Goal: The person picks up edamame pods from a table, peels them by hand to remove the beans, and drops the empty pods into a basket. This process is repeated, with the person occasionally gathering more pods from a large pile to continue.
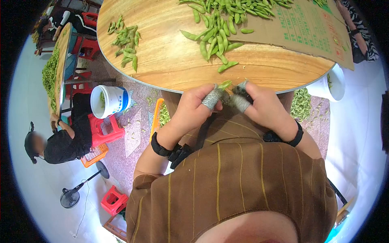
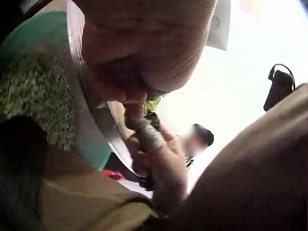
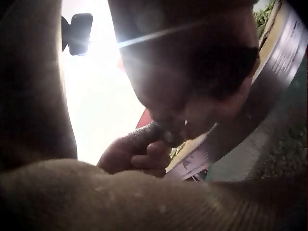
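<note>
One pod (image 1: 225,84) hides between left hand (image 1: 193,110), right hand (image 1: 265,108).

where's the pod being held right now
Head view, centre: the green pod is pinched between the left hand and right hand at the near edge of the wooden table, below the pod pile.

Pod (image 1: 225,84): green, short, one end poking up. You pinch it between left hand (image 1: 193,108) and right hand (image 1: 265,107), over near table (image 1: 170,60) edge, just below pile (image 1: 216,38).
</note>
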